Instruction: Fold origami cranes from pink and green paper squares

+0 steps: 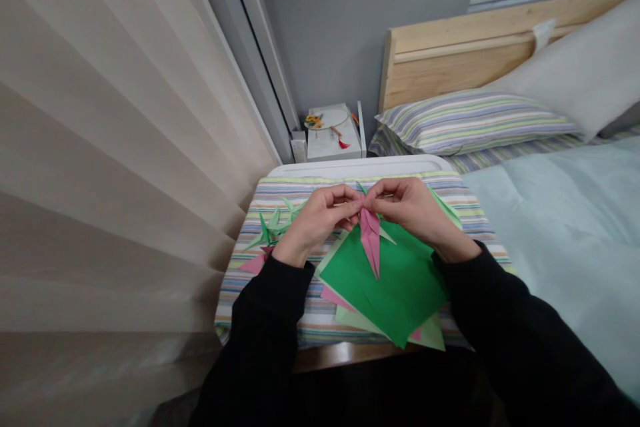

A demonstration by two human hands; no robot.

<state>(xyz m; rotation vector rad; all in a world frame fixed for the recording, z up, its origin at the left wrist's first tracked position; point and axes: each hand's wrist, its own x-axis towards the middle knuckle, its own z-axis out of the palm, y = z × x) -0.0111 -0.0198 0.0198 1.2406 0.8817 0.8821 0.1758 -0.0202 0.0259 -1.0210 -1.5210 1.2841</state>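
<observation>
Head view looks down past a pleated beige curtain (pixel 110 147) onto a bed (pixel 550 207), with a wooden headboard (pixel 460 60) and a striped pillow (pixel 475 123) beyond. Nearer, a white tray (pixel 350 165) carries a striped cloth (pixel 280 293). On the cloth lies a square green paper sheet (pixel 395 287) over paler green and pink sheets, with small folded green paper pieces (pixel 270 230) to the left. The left hand (pixel 315 223) and right hand (pixel 413 210) meet above the green sheet. Their fingers (pixel 385 192) are pressed together, pinching the top of a narrow pink folded paper (pixel 371 240), whose point hangs over the sheet. The step in hand looks like shaping a fold there, and the slim paper calls for a firm, even pinch. The fingers hide the pinched part.
</observation>
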